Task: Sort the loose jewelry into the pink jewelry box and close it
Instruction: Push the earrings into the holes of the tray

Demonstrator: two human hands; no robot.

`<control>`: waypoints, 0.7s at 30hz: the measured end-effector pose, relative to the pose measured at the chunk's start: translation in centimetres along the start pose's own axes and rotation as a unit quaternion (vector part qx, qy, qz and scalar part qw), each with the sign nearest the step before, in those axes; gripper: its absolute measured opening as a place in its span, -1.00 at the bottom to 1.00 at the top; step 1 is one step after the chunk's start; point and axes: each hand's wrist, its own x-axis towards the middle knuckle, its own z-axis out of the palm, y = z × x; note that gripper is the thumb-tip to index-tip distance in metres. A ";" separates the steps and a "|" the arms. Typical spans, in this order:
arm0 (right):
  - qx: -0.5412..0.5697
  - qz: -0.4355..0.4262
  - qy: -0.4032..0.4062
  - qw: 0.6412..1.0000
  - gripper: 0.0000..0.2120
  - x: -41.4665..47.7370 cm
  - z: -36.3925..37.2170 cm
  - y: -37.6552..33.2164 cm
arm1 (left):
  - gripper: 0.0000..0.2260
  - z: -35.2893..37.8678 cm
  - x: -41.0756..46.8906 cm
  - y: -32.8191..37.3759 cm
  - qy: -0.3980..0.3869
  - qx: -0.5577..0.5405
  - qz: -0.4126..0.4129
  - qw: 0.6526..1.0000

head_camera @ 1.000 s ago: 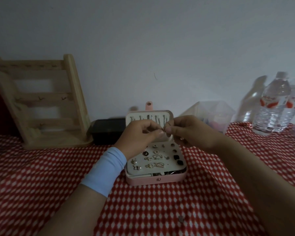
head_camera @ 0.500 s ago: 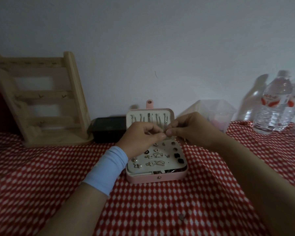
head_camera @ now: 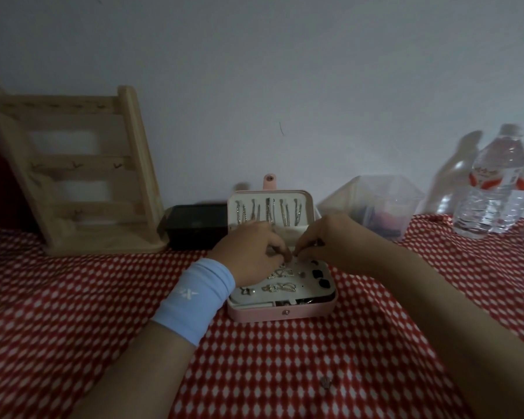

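Note:
The pink jewelry box [head_camera: 280, 313] lies open on the red checked cloth, its lid [head_camera: 307, 201] upright with several long silver earrings hanging inside. Its white insert holds several small earrings and two black studs [head_camera: 320, 278]. My left hand [head_camera: 251, 252], with a light blue wristband, and my right hand [head_camera: 330, 240] meet fingertip to fingertip low over the back of the insert. They pinch a tiny piece of jewelry between them; it is too small to make out. A small dark piece [head_camera: 326, 382] lies loose on the cloth near me.
A wooden jewelry stand [head_camera: 73, 173] leans at the back left. A black box [head_camera: 194, 225] sits just left of the lid. A clear plastic container [head_camera: 378, 204] and water bottles [head_camera: 493, 182] stand at the back right against the wall.
Both hands have come down from in front of the lid to the insert's back edge, still pinched together. More of the hanging earrings in the lid now shows.

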 end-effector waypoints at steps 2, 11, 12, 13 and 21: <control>-0.013 0.006 -0.002 1.000 -0.85 0.0 -0.1 -0.2 | -0.87 0.0 0.0 0.0 -0.008 0.001 -0.001 1.000; -0.016 0.021 -0.020 0.999 -0.82 -0.1 -0.3 -0.7 | -0.87 -0.1 0.0 0.2 -0.014 -0.003 0.005 1.000; -0.011 0.021 -0.018 1.000 -0.82 -0.1 -0.2 -0.6 | -0.87 -0.1 0.0 0.2 -0.014 -0.003 0.005 1.000; -0.007 0.020 -0.016 1.000 -0.83 -0.1 -0.2 -0.6 | -0.87 -0.2 -0.1 0.2 -0.014 -0.004 0.006 1.000; 0.000 0.011 -0.011 1.000 -0.83 0.1 0.5 -0.1 | -0.86 -0.1 -0.1 0.1 -0.017 -0.012 0.012 1.000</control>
